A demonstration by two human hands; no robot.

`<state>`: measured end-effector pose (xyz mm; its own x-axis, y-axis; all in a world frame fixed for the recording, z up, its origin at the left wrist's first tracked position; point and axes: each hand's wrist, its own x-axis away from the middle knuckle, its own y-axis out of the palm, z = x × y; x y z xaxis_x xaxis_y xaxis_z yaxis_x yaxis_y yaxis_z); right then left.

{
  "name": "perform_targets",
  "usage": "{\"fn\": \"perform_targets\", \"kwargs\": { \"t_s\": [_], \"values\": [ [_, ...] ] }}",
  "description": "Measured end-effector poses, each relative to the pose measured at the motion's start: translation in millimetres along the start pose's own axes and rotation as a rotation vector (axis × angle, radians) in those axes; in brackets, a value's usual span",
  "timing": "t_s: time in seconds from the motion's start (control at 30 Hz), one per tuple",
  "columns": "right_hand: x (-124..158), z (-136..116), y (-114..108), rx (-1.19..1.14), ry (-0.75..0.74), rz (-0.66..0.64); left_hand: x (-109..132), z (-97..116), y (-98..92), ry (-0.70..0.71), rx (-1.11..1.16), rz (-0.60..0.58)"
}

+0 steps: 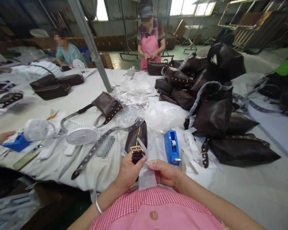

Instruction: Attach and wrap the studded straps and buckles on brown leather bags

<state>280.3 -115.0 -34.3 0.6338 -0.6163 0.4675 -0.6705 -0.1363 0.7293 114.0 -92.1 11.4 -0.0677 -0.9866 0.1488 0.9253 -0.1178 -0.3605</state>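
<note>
A pink apron [180, 215] with a checked band lies nearest, against the front edge of the tabletop [249, 185]. Just above it, the left hand [127, 169] has its fingers closed round a gold buckle [136, 149] and the dark strap folded at it. The right hand [166, 174] pinches a white sheet [147, 179] hanging beside the buckle. A dark brown bag [142, 132] lies just beyond, near the front edge. A blue tape dispenser [172, 147] stands to its right; heaped bags [210, 115] lie toward the right edge.
</note>
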Motion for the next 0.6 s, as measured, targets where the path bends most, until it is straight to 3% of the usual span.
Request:
{"fn": "perform_targets", "kwargs": {
  "t_s": [0.1,0.4,0.6],
  "values": [
    [-2,8,0,-0.048,-0.031,0.016,-2,-3,0.2,0.008,0.004,0.0],
    [8,-7,7,0.432,-0.075,0.071,-8,0,-4.6,-0.102,0.08,0.053],
    [-3,-27,3,0.195,-0.309,0.237,-4,5,-11.4,-0.171,0.296,-0.154]
  ]
}}
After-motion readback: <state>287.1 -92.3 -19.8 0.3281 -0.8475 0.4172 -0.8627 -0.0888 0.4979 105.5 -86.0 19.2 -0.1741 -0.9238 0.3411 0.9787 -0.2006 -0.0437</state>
